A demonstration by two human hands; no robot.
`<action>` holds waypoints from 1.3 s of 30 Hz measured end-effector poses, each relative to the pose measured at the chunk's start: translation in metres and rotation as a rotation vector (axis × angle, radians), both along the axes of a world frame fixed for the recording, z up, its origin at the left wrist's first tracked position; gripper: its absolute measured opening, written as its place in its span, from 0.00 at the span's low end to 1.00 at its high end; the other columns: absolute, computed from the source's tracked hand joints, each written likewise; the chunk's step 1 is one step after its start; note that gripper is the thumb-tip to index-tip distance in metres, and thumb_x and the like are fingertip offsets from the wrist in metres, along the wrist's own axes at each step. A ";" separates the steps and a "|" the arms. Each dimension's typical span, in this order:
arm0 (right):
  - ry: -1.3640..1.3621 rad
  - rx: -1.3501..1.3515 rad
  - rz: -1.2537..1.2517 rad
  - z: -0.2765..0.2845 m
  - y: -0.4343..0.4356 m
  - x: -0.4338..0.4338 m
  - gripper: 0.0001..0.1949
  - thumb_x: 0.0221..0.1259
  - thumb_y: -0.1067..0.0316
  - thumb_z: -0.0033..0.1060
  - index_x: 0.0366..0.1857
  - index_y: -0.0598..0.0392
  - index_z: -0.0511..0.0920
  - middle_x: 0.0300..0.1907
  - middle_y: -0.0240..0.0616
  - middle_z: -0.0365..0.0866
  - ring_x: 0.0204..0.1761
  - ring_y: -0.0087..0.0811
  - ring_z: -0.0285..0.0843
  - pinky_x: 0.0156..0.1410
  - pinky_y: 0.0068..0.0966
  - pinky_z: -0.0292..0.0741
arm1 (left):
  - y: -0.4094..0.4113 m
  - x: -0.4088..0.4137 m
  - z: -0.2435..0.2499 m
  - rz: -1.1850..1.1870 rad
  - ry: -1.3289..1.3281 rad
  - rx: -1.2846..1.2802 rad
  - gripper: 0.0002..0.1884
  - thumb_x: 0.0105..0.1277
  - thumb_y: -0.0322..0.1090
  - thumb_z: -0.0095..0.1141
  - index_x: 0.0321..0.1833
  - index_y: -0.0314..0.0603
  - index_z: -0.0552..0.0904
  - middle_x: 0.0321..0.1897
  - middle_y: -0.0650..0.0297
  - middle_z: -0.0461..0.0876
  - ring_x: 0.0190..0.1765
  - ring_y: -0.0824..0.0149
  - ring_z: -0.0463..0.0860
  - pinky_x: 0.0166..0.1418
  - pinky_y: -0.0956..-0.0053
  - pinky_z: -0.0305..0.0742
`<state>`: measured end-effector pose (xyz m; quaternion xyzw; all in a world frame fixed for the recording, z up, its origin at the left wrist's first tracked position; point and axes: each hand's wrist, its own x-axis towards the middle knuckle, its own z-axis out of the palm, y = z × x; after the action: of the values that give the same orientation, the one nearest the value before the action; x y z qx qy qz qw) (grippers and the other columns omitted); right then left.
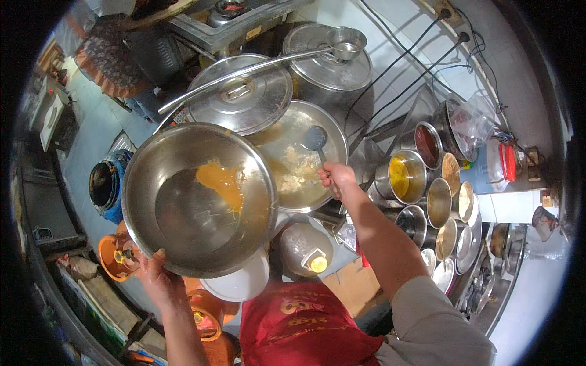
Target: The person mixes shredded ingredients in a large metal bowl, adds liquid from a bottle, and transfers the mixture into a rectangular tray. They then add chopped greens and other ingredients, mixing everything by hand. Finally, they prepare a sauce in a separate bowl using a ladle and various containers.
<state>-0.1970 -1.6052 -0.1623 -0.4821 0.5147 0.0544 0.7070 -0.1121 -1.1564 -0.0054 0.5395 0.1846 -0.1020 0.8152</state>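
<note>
My left hand (158,279) grips the near rim of a wide stainless steel basin (183,215), tilted so its inside shows. A patch of orange-yellow residue (219,183) and a few thin strands cling to its inner surface. In my right hand (338,178) is the handle of a dark ladle or skimmer (315,138), its head over a large round pot (344,151) of cloudy pale liquid. Pale clumps (293,169) lie in that liquid below the utensil. A metal lid (249,94) covers part of the pot's far side, and the basin overlaps its left edge.
A long-handled dipper (346,43) rests across the lid and a second lidded pot (297,41). Metal containers, one with yellow contents (400,178), crowd the right. Black cables (393,84) hang behind them. Orange gas cylinders (206,315) and a white bucket (242,279) stand below. Another person (114,59) is at upper left.
</note>
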 end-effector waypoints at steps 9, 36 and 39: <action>-0.225 0.138 -0.118 0.220 0.034 -0.057 0.12 0.73 0.67 0.47 0.51 0.63 0.73 0.33 0.37 0.76 0.22 0.19 0.65 0.19 0.14 0.61 | -0.060 -0.004 0.006 -0.100 0.040 -0.142 0.14 0.61 0.22 0.52 0.51 0.33 0.76 0.45 0.57 0.83 0.46 0.63 0.82 0.55 0.68 0.76; -0.030 -1.335 1.816 0.371 0.159 -0.155 0.08 0.51 0.73 0.56 0.29 0.66 0.82 0.34 0.60 0.82 0.41 0.57 0.82 0.48 0.45 0.79 | -0.019 -0.268 0.100 0.230 -0.024 -0.323 0.06 0.58 0.20 0.53 0.33 0.39 0.73 0.28 0.63 0.76 0.31 0.66 0.79 0.35 0.72 0.77; 0.049 -1.368 1.955 0.369 0.171 -0.158 0.09 0.51 0.73 0.56 0.31 0.67 0.83 0.33 0.59 0.83 0.38 0.56 0.84 0.44 0.43 0.81 | 0.009 -0.278 0.097 0.240 -0.004 -0.366 0.05 0.58 0.20 0.53 0.34 0.39 0.73 0.29 0.61 0.78 0.33 0.66 0.80 0.39 0.71 0.78</action>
<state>-0.3548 -1.4345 0.2070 -0.9453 -0.1347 0.2934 -0.0474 -0.3905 -1.1473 0.0918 0.3567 0.2243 -0.0349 0.9062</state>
